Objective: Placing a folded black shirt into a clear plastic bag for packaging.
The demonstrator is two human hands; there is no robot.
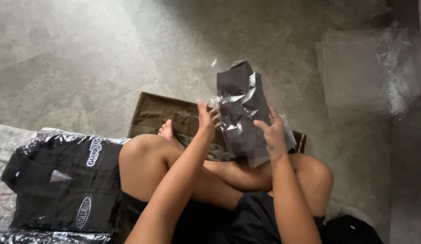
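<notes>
left hand [206, 121], right hand [273, 134], gripping bagged dark garment [241, 108], grey floor [84, 54]

Off to the left of the fingers and lower down there's a stack of bagged black garments [61, 180] in shiny plastic, sitting on a white cloth [4, 140]. Right under the fingers a brown towel [156, 113] is spread on the grey concrete floor [84, 54]. Up and to the right, well apart, a pile of empty clear plastic bags [364, 72] lies flat.
</notes>
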